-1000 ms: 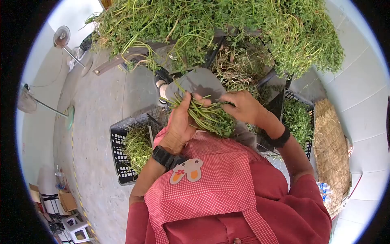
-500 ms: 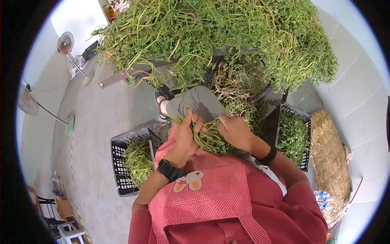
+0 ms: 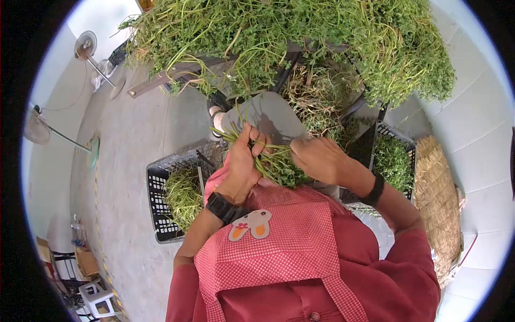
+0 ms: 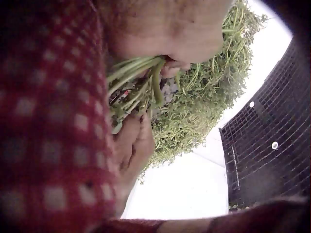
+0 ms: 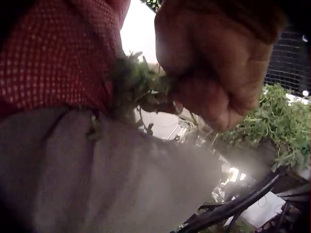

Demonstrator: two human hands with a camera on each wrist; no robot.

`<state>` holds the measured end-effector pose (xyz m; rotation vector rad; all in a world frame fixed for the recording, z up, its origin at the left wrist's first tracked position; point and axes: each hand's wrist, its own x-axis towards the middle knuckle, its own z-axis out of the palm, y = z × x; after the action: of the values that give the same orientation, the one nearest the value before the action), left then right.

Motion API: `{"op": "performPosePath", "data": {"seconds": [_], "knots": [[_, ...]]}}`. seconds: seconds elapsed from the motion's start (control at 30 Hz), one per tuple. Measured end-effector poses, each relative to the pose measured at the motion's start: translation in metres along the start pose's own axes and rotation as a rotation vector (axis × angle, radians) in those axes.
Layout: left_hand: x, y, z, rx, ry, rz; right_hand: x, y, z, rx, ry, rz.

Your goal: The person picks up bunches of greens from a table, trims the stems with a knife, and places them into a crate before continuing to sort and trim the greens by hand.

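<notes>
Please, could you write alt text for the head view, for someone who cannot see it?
A person's left hand grips a bunch of green stems; the right hand pinches at it. Below is a red apron; ahead, a heap of greens; at left and right, black crates.

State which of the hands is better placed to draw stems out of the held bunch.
The right hand, most likely: it appears to pinch a stem stretching across from the bunch. The left hand grips the bunch, so it seems better kept for holding.
</notes>
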<state>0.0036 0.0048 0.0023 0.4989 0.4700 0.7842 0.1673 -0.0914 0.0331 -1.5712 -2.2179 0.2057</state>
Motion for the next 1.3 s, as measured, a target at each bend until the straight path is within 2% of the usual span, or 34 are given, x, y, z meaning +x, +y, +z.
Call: {"op": "performPosePath", "data": {"seconds": [0.07, 0.1, 0.17, 0.2, 0.27, 0.3, 0.37, 0.4, 0.43, 0.47, 0.57, 0.63, 0.7, 0.73, 0.77, 0.8, 0.83, 0.9, 0.97, 1.03, 1.1, 1.2, 1.27, 1.3], "knots": [[-0.003, 0.001, 0.007, 0.043, 0.036, 0.007, 0.007, -0.003, 0.002, -0.149, -0.073, 0.254], [-0.004, 0.0, 0.007, 0.045, 0.038, 0.002, 0.006, -0.002, 0.004, -0.144, -0.074, 0.258], [-0.004, 0.002, 0.007, 0.054, 0.048, 0.014, 0.007, 0.003, 0.009, 0.094, 0.077, 0.217], [-0.003, 0.002, 0.007, 0.054, 0.051, 0.012, 0.006, 0.001, 0.008, 0.098, 0.076, 0.219], [-0.001, 0.001, 0.009, 0.016, -0.03, -0.001, 0.001, -0.007, -0.002, 0.795, 0.042, 0.472], [-0.003, 0.003, 0.011, 0.014, -0.031, 0.002, -0.002, -0.013, -0.011, 0.793, 0.041, 0.469], [-0.009, 0.004, 0.015, 0.069, -0.106, -0.091, -0.016, -0.031, -0.033, 0.777, -0.191, 0.268], [-0.007, 0.007, 0.007, 0.068, -0.103, -0.093, -0.023, -0.041, -0.049, 0.907, -0.334, 0.087], [-0.003, 0.012, -0.006, -0.029, 0.028, -0.093, -0.03, -0.045, -0.061, 1.03, -0.479, -0.097], [0.001, 0.015, -0.011, -0.129, 0.157, -0.083, -0.035, -0.034, -0.066, 1.026, -0.489, -0.099], [0.002, 0.01, -0.011, -0.022, 0.109, 0.005, -0.062, 0.021, -0.073, 0.156, 0.054, -0.053], [0.001, 0.014, -0.001, -0.052, 0.047, 0.001, -0.074, 0.075, -0.089, -0.469, 0.385, -0.05], [-0.005, 0.017, 0.005, -0.121, 0.052, -0.03, -0.096, 0.152, -0.092, -0.286, -0.064, 0.754], [-0.007, 0.016, 0.002, -0.126, 0.06, -0.031, -0.121, 0.175, -0.081, -0.284, -0.073, 0.751], [-0.007, 0.017, -0.001, -0.121, 0.031, -0.034, -0.146, 0.194, -0.072, -0.456, -0.104, 0.806], [-0.006, 0.016, -0.001, -0.112, 0.001, -0.041, -0.154, 0.192, -0.07, -0.624, -0.134, 0.862], [-0.003, 0.016, 0.001, -0.108, -0.004, -0.041, -0.152, 0.197, -0.068, -0.624, -0.128, 0.865], [-0.005, 0.013, 0.0, -0.028, 0.023, 0.035, -0.117, 0.152, -0.061, -0.117, 0.231, 0.591], [-0.005, 0.012, 0.0, -0.058, 0.023, 0.019, -0.074, 0.106, -0.05, 0.425, 0.214, 0.541], [-0.004, 0.015, 0.001, -0.096, 0.032, 0.023, -0.029, 0.04, -0.049, 0.164, 0.308, 0.079], [-0.008, 0.015, 0.0, -0.081, -0.003, 0.02, -0.008, -0.001, -0.047, 0.07, 0.316, -0.065], [-0.007, 0.014, -0.001, -0.106, -0.062, 0.016, 0.005, -0.021, -0.023, 0.039, 0.355, -0.131], [-0.008, 0.013, 0.005, -0.098, -0.017, 0.02, 0.007, -0.017, -0.007, 0.117, 0.271, 0.025], [-0.007, 0.013, 0.006, -0.087, 0.034, 0.031, 0.007, -0.012, -0.002, 0.113, 0.267, 0.023]]}}
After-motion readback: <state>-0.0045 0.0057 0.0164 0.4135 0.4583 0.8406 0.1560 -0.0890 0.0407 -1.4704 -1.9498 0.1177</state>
